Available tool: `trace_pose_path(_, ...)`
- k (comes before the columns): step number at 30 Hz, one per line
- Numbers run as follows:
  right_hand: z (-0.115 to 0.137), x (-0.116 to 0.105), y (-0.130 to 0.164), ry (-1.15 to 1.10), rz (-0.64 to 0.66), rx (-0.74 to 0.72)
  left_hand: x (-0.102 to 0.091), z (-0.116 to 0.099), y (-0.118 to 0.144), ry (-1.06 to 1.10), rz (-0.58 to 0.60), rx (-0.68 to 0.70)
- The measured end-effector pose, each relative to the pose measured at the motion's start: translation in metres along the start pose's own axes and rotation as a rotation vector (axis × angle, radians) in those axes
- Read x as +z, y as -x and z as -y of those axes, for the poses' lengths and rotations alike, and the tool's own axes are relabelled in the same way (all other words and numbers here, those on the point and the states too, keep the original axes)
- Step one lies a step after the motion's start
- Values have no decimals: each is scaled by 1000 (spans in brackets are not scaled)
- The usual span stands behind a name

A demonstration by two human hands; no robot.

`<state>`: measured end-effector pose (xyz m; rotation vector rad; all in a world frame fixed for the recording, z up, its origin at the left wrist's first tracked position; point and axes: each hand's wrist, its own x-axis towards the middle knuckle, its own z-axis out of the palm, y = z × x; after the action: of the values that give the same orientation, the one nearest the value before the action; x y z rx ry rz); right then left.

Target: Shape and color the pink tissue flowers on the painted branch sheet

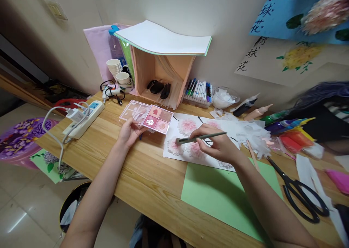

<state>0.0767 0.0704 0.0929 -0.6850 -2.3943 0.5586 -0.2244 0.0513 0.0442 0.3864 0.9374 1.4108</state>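
Observation:
My left hand [130,131] grips the near edge of an opened makeup palette [157,119], whose square pans are pink and reddish. Its clear lid [134,111] is folded back to the left. In my right hand [214,143] is a makeup brush [204,136] with a dark green handle, pinched between thumb and fingers. The brush's bristles are at a pink-and-white paper flower [175,146] on a white sheet [170,154]; whether they press on it I cannot tell. More such flowers [187,126] and dark drawn stems lie on that sheet, partly covered by my right hand.
Green paper [218,197] lies under my right forearm. Black scissors [300,193] and white paper scraps [255,135] are to the right. A power strip [84,120] with cables sits at the left edge. Behind stand an open box [141,73], markers [198,91] and paper cups [114,67].

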Motion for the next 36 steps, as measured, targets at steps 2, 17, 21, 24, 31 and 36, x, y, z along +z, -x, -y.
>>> trace_pose_path(2,-2,0,0,11,-72,43,0,0,0,3,2,-5)
trace_pose_path(17,-12,5,-1,-223,-159,308,2,1,-1,33,-10,-2)
trace_pose_path(21,-11,3,0,-234,-93,247,2,1,0,40,-16,-18)
trace_pose_path(24,-11,5,-1,-237,-39,328,3,1,0,50,-25,-18)
trace_pose_path(31,-13,9,-2,-286,-176,442,6,1,1,58,-28,-22)
trace_pose_path(36,-9,10,-1,-85,-241,262,5,3,0,63,-38,-33)
